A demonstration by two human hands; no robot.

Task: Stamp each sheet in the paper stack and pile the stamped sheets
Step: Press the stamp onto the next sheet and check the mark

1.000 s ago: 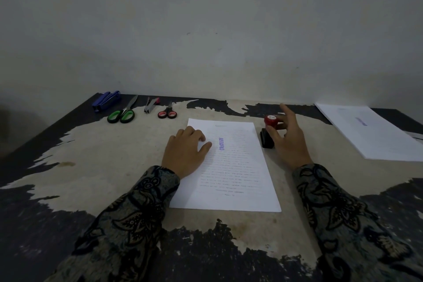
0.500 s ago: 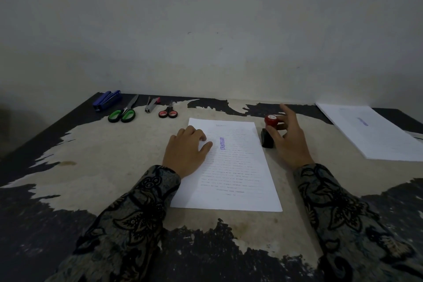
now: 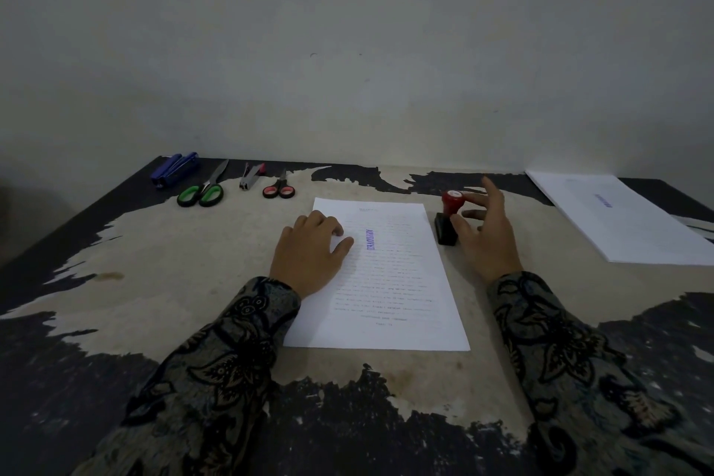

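Looking forward and down from head height, close over both hands: left hand (image 3: 309, 251) lying on the sheet (image 3: 390, 282), right hand (image 3: 487, 232) at the stamp (image 3: 450, 216); wall filling the top.

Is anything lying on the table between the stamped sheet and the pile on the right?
Yes. The stamp and the right hand lie between the stamped sheet and the pile.

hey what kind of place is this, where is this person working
Probably a plain desk for paperwork, in an office or at home. A worn table against a bare wall holds printed sheets, a rubber stamp, a blue stapler and green-handled scissors.
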